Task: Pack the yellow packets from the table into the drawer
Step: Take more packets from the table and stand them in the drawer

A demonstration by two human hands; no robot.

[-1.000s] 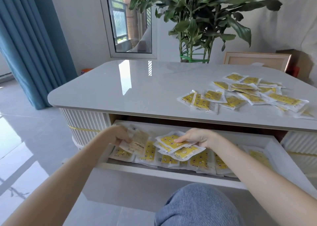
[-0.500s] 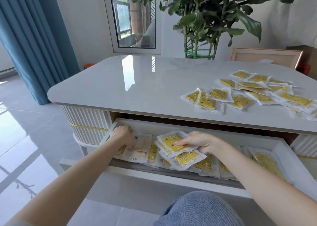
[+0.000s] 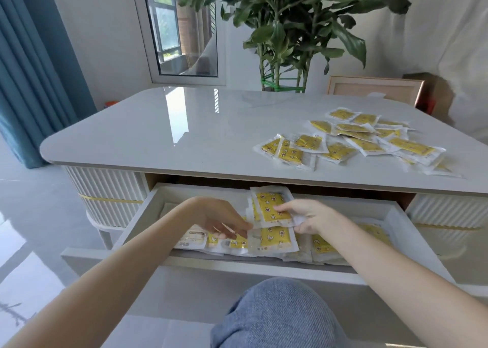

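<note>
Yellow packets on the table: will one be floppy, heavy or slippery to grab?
Probably light and flat: the yellow packets lie thin and overlapping on the table. Likely bendy rather than stiff: the held packets in the right hand bend at their edges. Their plastic wrappers may slide apart.

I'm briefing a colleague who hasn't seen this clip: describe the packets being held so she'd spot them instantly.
Find the white drawer open under the grey table. Over its middle, the right hand pinches a stack of yellow packets. Unlike the packets lying flat beneath, this stack is raised and tilted up, star-printed face toward the camera.
</note>
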